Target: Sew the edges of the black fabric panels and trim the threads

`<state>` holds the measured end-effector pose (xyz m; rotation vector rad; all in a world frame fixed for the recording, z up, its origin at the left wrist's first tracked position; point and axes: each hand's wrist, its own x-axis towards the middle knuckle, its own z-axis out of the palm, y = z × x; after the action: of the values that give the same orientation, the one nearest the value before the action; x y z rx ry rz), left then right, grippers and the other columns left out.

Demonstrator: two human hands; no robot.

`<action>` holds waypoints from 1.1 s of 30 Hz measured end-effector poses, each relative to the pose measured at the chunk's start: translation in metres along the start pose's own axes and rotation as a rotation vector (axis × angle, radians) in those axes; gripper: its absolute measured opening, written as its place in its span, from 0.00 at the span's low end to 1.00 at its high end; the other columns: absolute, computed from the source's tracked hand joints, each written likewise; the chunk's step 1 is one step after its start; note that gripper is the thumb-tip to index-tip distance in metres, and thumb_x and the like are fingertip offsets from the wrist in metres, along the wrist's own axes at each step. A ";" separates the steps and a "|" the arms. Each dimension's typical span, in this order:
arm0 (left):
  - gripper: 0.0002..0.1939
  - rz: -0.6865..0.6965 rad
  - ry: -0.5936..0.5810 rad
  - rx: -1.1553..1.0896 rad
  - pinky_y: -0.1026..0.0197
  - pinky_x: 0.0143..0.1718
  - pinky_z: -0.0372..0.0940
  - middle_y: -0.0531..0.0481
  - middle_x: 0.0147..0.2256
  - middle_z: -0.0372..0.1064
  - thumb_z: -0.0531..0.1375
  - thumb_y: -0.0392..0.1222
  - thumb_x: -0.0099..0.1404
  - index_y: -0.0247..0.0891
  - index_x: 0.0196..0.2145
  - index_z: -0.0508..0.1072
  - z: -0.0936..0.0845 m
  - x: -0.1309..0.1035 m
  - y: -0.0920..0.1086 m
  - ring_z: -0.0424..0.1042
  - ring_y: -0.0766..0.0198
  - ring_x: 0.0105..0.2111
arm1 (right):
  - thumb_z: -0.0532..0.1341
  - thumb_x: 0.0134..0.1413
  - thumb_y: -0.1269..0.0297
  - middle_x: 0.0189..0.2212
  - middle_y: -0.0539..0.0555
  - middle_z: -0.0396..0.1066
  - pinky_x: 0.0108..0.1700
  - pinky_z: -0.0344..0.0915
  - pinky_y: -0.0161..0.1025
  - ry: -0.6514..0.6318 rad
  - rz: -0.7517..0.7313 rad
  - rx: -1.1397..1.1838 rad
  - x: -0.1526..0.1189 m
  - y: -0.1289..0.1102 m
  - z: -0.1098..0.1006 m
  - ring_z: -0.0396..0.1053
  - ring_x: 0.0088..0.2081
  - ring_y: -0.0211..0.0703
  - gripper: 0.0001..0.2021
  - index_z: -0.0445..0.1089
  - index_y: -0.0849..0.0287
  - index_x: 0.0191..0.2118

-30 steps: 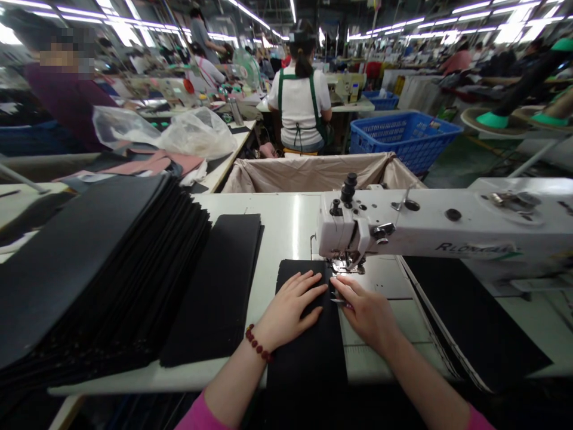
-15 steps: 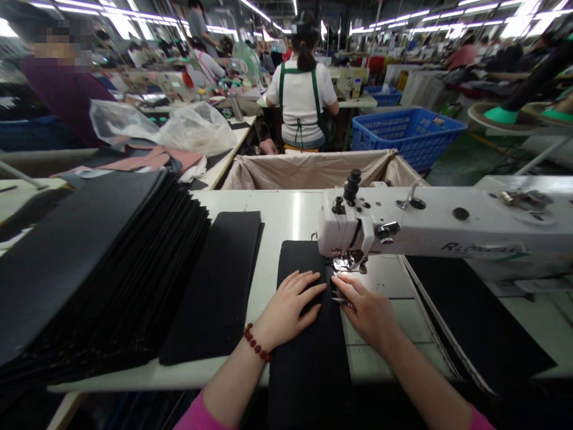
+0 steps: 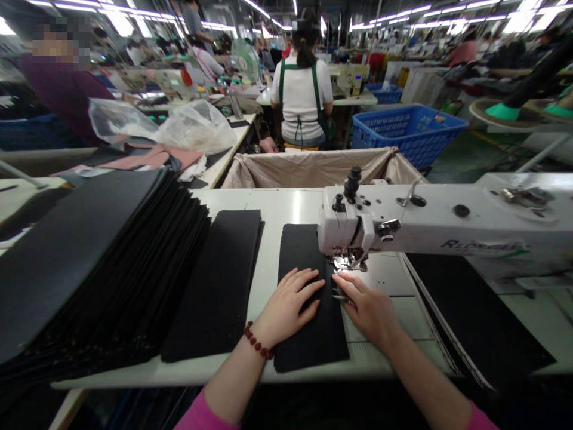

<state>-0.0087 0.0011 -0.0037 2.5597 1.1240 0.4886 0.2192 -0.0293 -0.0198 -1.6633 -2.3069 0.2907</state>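
A black fabric panel (image 3: 308,346) lies lengthwise on the white table, its right edge at the presser foot (image 3: 347,263) of a white sewing machine (image 3: 430,212). My left hand (image 3: 290,304) rests flat on the panel, fingers spread. Beside the panel's right edge, just before the presser foot, is my right hand (image 3: 371,313), fingertips touching that edge. Small thread snips (image 3: 341,297) are tucked in its curled fingers, metal blades pointing left; their handle is hidden.
A tall pile of black panels (image 3: 89,239) stands at left, with a lower stack (image 3: 215,280) beside it. More black pieces (image 3: 478,310) lie right, beneath the machine arm. Beyond the table are a cloth-lined bin (image 3: 313,167), a blue basket (image 3: 403,134) and a seated co-worker (image 3: 302,95).
The black panel has slid forward, away from me; its near end now shows on the table. Both hands stay nearly in place.
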 end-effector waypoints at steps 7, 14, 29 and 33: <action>0.22 -0.001 0.008 -0.005 0.43 0.64 0.50 0.47 0.60 0.60 0.56 0.38 0.67 0.47 0.58 0.64 0.001 0.000 -0.001 0.59 0.55 0.60 | 0.55 0.60 0.68 0.61 0.52 0.59 0.47 0.69 0.42 0.007 -0.003 0.006 0.000 -0.001 -0.001 0.70 0.50 0.47 0.26 0.56 0.48 0.63; 0.22 -0.004 0.006 -0.015 0.44 0.65 0.49 0.48 0.60 0.60 0.56 0.37 0.67 0.46 0.58 0.64 0.002 0.000 -0.002 0.58 0.56 0.61 | 0.55 0.59 0.68 0.61 0.51 0.60 0.45 0.70 0.42 0.012 0.003 -0.006 -0.001 0.000 0.000 0.71 0.48 0.47 0.26 0.57 0.48 0.63; 0.21 -0.028 0.007 -0.007 0.45 0.65 0.48 0.48 0.60 0.60 0.56 0.38 0.67 0.45 0.57 0.65 0.003 0.001 -0.003 0.58 0.57 0.60 | 0.56 0.58 0.71 0.62 0.49 0.59 0.48 0.69 0.42 0.002 0.006 0.015 -0.001 0.001 -0.001 0.69 0.50 0.46 0.28 0.56 0.48 0.63; 0.22 -0.042 0.000 0.007 0.47 0.66 0.47 0.49 0.60 0.60 0.56 0.38 0.67 0.45 0.58 0.64 0.005 0.002 -0.003 0.57 0.58 0.61 | 0.56 0.58 0.71 0.62 0.49 0.58 0.48 0.68 0.41 0.002 0.006 0.009 -0.001 0.001 0.000 0.69 0.51 0.47 0.28 0.55 0.48 0.64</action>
<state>-0.0080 0.0039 -0.0089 2.5368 1.1791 0.4756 0.2207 -0.0298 -0.0201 -1.6658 -2.2961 0.3000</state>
